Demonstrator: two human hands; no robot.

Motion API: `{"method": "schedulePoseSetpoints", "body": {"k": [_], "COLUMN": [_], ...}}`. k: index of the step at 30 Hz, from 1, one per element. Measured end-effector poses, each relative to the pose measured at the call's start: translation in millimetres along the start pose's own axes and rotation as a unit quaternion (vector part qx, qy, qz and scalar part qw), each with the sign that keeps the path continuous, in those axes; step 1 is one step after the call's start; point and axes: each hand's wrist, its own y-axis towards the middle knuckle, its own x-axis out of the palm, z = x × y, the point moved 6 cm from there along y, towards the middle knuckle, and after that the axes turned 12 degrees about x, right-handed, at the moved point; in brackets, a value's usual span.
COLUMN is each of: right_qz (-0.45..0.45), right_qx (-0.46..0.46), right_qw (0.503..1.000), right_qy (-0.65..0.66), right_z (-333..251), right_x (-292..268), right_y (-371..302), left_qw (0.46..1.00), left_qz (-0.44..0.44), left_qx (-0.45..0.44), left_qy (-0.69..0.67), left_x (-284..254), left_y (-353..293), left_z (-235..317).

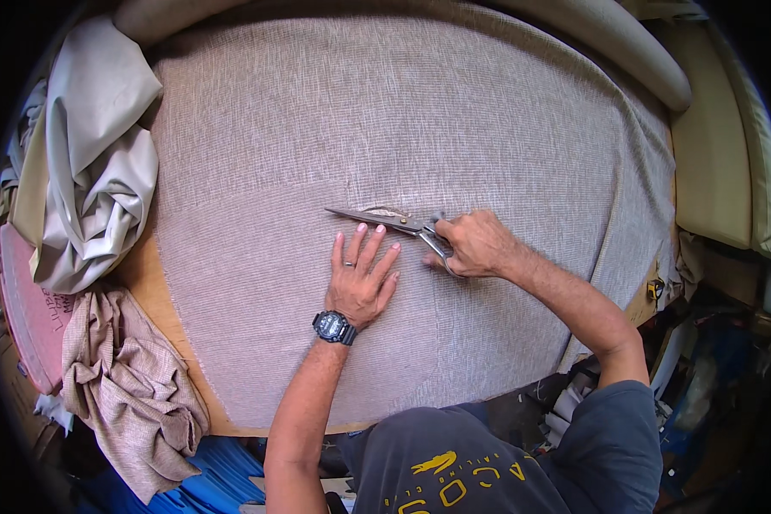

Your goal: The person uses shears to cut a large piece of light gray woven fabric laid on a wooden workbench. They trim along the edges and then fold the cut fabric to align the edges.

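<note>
Ribbed woven fabric (480, 163) spreads beneath long, tapered metal scissors (404, 223).

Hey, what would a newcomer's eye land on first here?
Probably the wide grey-beige woven fabric across the centre, with long metal scissors held over it by the right hand. The left hand, with a black wristwatch, lies spread beside them. Crumpled pale grey cloth lies upper left.

The right hand (475, 244) is gripping a pair of long-bladed metal scissors (404, 224), their tips pointing left, above a wide beige-grey woven fabric sheet (488, 128) that is covering most of a wooden bench (139, 270). The left hand (360, 289) is lying flat on the sheet, its fingers spreading just beside the blades. A crumpled pinkish-beige cloth (128, 377) is lying at the bench's left edge.
</note>
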Motion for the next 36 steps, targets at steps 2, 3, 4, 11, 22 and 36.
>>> {"method": "schedulePoseSetpoints", "body": {"k": [2, 3, 4, 11, 22, 36], "right_qz": [0.012, 0.009, 0.007, 0.000, 0.048, 0.043], "right_qx": [0.014, 0.017, 0.019, 0.008, 0.018, 0.011], "right_qw": [1.000, 1.000, 1.000, 1.000, 0.999, 0.999], "right_qy": [-0.024, -0.021, -0.017, 0.021, 0.010, 0.023], "right_z": [-11.9, -15.8, -19.7, -14.2, -24.6, -24.6], "right_x": [-7.0, -9.7, -12.3, -4.2, -8.5, -3.0], "right_y": [-4.3, -3.0, -0.8, 2.7, 0.0, 1.1], "left_qw": [1.000, 1.000, 1.000, 0.999, 0.999, 0.999], "left_qz": [0.006, 0.010, 0.014, 0.025, 0.026, 0.035], "left_qx": [0.000, -0.001, -0.001, 0.008, 0.004, 0.006], "left_qy": [-0.011, -0.017, -0.023, -0.022, -0.029, -0.031], "left_x": [-0.4, -0.5, -1.0, -0.9, -1.1, -0.5], "left_y": [0.1, 0.0, -0.4, -1.0, 0.1, -3.4], "left_z": [-0.6, -1.1, -1.9, -0.8, -1.7, -1.4]}}
